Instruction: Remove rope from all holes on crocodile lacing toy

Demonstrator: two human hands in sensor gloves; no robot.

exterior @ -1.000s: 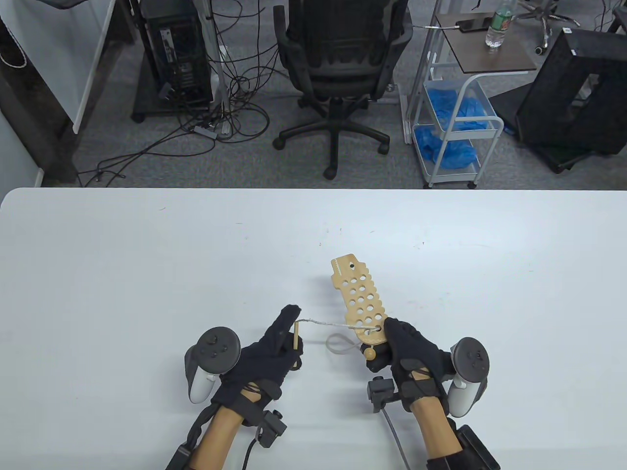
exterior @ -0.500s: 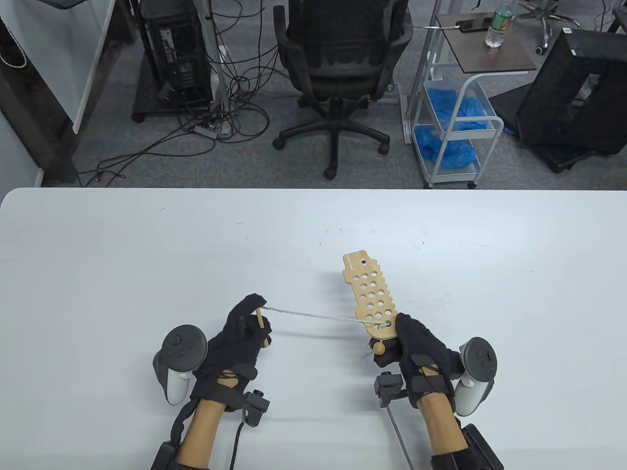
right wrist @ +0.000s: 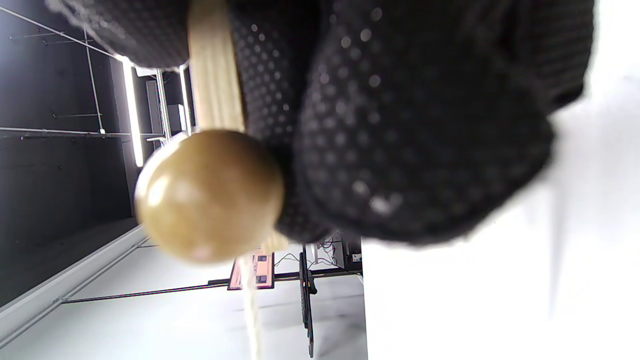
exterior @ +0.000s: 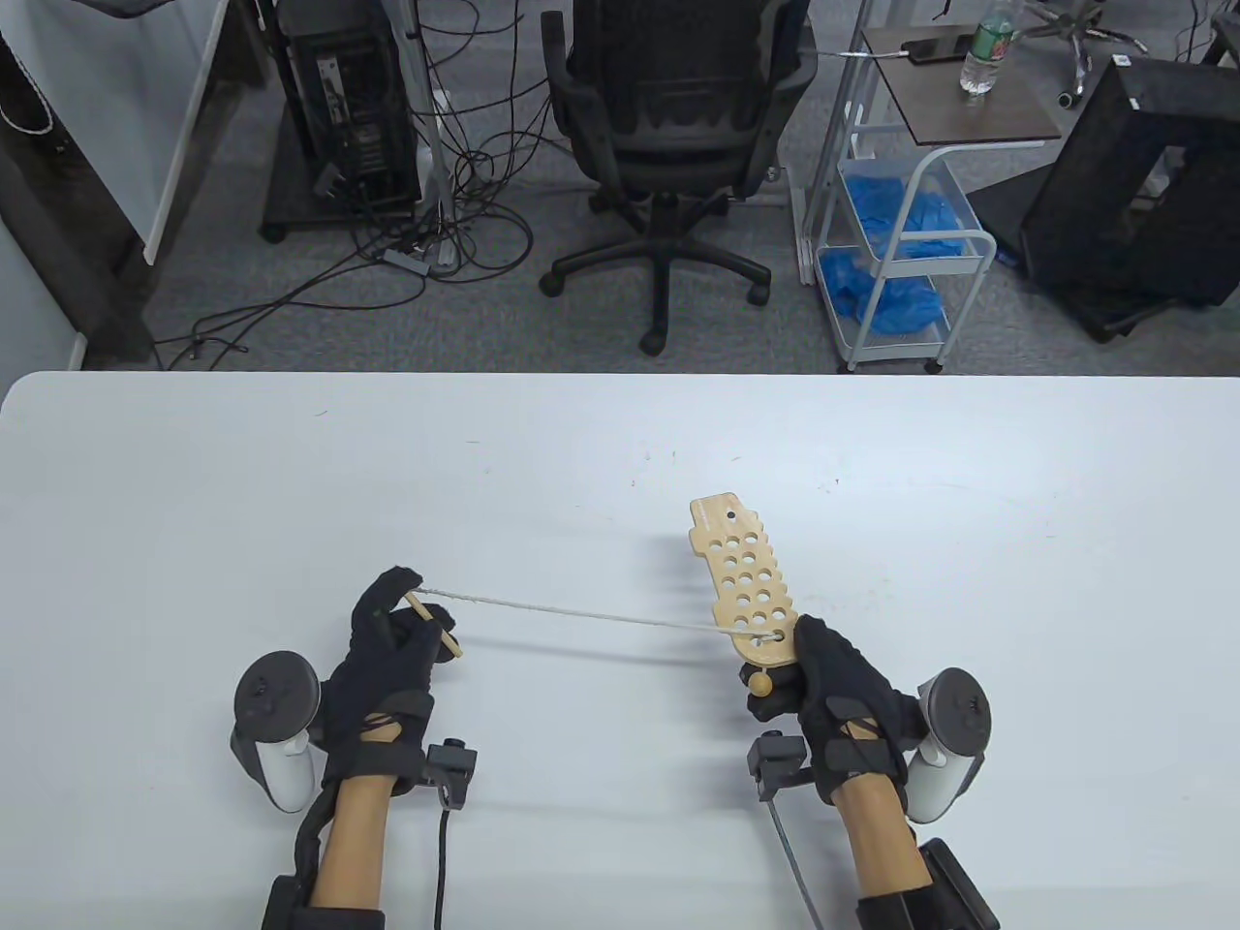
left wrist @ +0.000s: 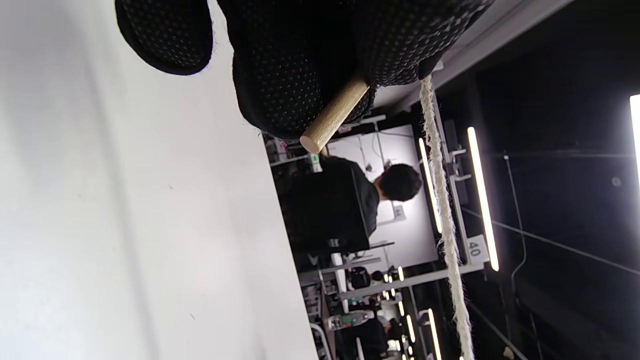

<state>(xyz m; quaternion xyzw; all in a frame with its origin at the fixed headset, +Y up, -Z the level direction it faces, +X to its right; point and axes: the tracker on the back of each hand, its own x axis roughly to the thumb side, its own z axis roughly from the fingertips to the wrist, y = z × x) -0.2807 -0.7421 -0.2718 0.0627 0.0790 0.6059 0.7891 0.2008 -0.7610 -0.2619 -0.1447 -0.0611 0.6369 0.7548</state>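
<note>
Table view: pale wooden crocodile toy (exterior: 746, 591), taut rope (exterior: 581, 614) through one hole.

One camera looks down at the table (exterior: 620, 455) from above; two tilted wrist cameras sit close under gloved fingers (left wrist: 300, 60).

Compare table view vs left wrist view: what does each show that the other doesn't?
Table view only: the crocodile board, the right hand holding its near end, the wooden bead, and the rope taut to a hole near that end. Left wrist view only: the rope's frayed fibres up close and a person in the background. Both: the left hand pinching the wooden needle, rope trailing from that grip, and the white table.
</note>
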